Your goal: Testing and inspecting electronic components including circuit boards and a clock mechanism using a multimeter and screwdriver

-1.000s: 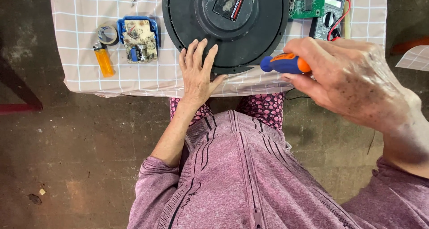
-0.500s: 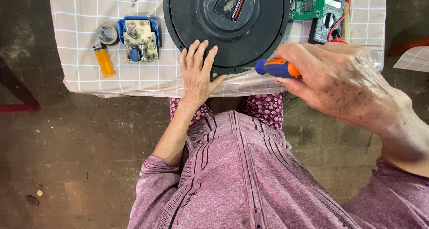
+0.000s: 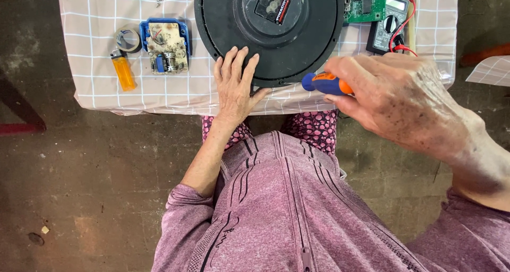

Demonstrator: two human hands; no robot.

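Note:
A large round black clock (image 3: 313, 49) lies face down on a checked cloth, its small movement box (image 3: 273, 2) showing in the middle. My left hand (image 3: 235, 86) rests flat on the clock's near rim, fingers spread. My right hand (image 3: 396, 99) is raised close to the camera and grips a screwdriver with an orange and blue handle (image 3: 324, 83). The handle's blue end points left, over the clock's near edge. The screwdriver's shaft is hidden in the hand.
On the small table with the checked cloth (image 3: 95, 49) lie an orange lighter (image 3: 124, 70), a roll of tape (image 3: 127, 38), a blue-cased circuit part (image 3: 166, 46), a green circuit board (image 3: 366, 4) and a multimeter (image 3: 390, 28) with red leads. Bare concrete floor surrounds it.
My right hand with the screwdriver has drifted left toward the clock's near edge. The left hand has stayed on the rim.

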